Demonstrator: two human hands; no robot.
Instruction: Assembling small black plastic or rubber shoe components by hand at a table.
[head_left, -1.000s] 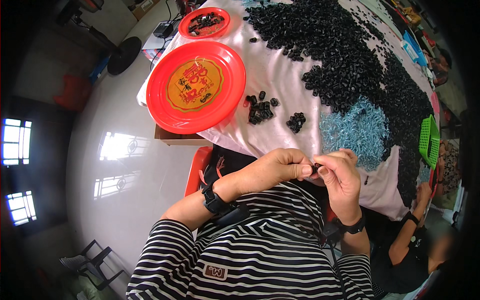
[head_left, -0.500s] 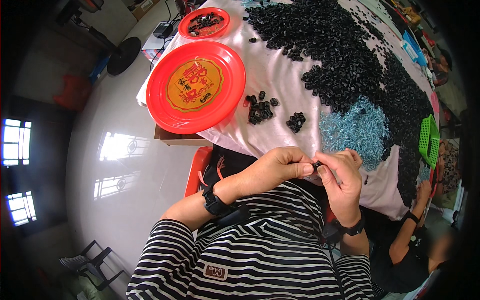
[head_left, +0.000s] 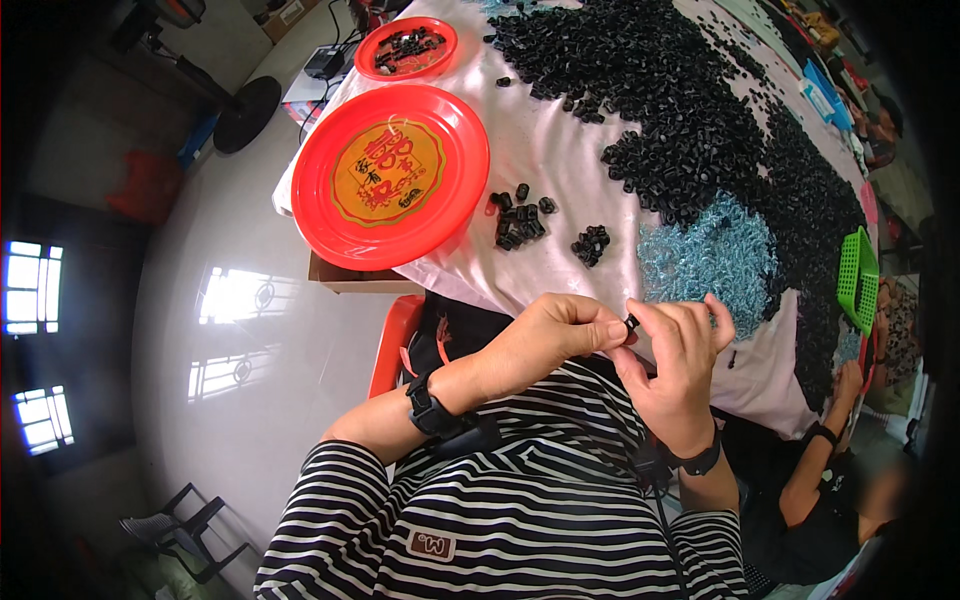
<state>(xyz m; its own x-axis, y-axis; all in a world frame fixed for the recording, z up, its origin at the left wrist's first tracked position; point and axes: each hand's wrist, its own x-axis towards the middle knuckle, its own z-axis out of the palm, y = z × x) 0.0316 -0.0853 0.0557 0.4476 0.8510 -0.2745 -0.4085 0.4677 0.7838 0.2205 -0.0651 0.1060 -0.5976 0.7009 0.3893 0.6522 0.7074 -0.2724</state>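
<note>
Between both hands (head_left: 565, 325) (head_left: 682, 365), black piece (head_left: 632, 322)

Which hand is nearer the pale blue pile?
Right. The right hand is by the near edge of the pale blue pile; the left hand is farther off, leftward.

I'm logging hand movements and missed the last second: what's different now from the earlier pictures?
The right hand has opened: its thumb has dropped away from the small black piece and its fingers have spread; whether its forefinger still touches is unclear. The left hand still pinches the piece. The red tray, black heap and blue pile stayed put.
</note>
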